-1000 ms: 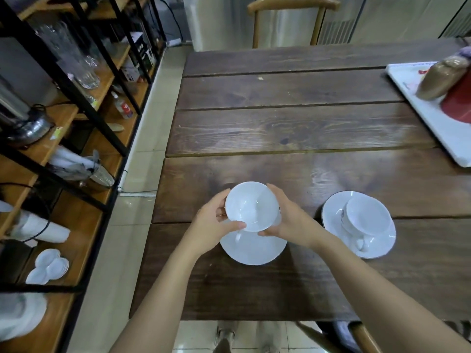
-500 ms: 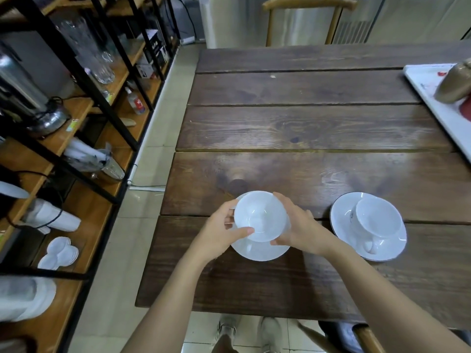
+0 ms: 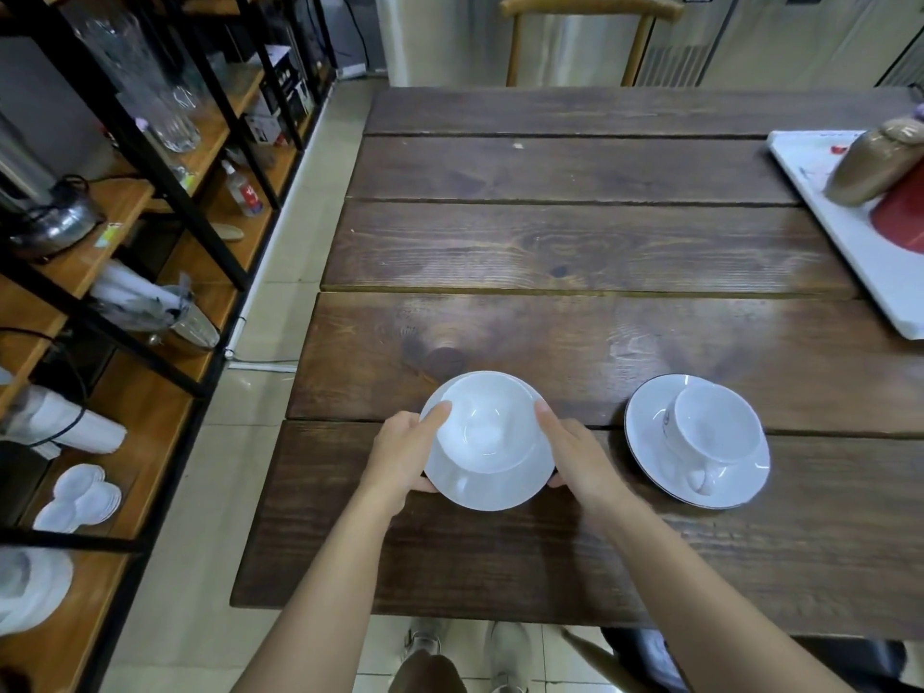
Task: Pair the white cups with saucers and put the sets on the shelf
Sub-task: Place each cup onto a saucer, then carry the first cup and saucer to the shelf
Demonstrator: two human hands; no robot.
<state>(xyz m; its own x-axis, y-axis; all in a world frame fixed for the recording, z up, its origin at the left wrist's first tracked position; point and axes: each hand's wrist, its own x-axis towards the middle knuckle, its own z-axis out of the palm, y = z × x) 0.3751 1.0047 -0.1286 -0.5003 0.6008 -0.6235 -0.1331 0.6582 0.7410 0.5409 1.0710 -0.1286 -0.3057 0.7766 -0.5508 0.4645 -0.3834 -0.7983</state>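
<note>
A white cup (image 3: 487, 425) stands upright on a white saucer (image 3: 500, 490) near the front of the dark wooden table (image 3: 575, 252). My left hand (image 3: 405, 455) grips the saucer's left rim, with its fingers up against the cup. On the other side, my right hand (image 3: 575, 455) grips the right rim the same way. To the right, a second white cup (image 3: 712, 430) rests on its own saucer (image 3: 650, 432), handle toward me. The wooden shelf unit (image 3: 150, 412) with black frames stands at the left.
The shelves hold white dishes (image 3: 80, 497), rolled white cloths (image 3: 65, 425), a metal pot (image 3: 55, 225), glass jars (image 3: 165, 107) and bottles. A white tray (image 3: 860, 252) with a brown bottle and a red item lies at the table's right edge. A wooden chair (image 3: 590, 12) stands beyond the table.
The cup was held above the saucer and has come down onto it. Both hands have shifted from the cup to the saucer's rims.
</note>
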